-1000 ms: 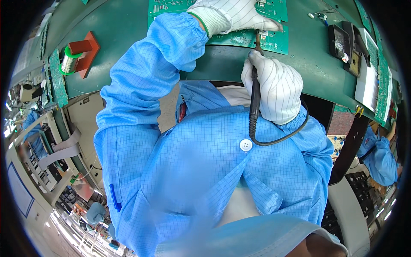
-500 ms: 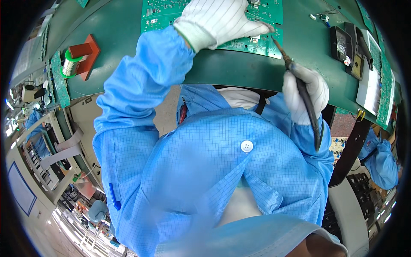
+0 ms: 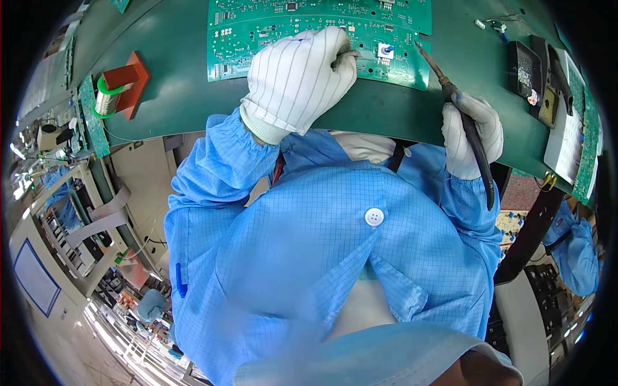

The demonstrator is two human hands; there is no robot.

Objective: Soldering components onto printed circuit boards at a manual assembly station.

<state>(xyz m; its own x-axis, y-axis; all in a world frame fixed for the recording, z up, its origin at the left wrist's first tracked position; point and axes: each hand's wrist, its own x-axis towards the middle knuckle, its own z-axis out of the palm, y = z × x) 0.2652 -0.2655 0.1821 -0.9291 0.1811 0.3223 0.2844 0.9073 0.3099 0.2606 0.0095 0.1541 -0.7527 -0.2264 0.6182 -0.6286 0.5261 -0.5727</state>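
A green circuit board (image 3: 277, 29) with many small parts lies at the far edge of my view. My left hand (image 3: 299, 80), in a white striped glove, is curled over its near edge, thumb and fingers pressed together; what they pinch, if anything, is hidden. A white square part with a blue knob (image 3: 385, 51) stands on the board to the right of that hand. In my gloved right hand (image 3: 473, 132) is a soldering iron (image 3: 473, 138), its tip at the board's right edge and its dark handle and cord slanting back toward me.
A spool of solder wire (image 3: 107, 101) sits on a red-brown holder (image 3: 135, 83) at left, with thin wire trailing off. At right are a black soldering stand (image 3: 546, 83), white papers (image 3: 565, 141) and another green board (image 3: 587, 141). Small loose connectors (image 3: 499, 29) lie farther back.
My left hand has drawn back leftward and toward me from the board's right part, uncovering the blue-knobbed part. My right hand has shifted slightly right with the soldering iron.
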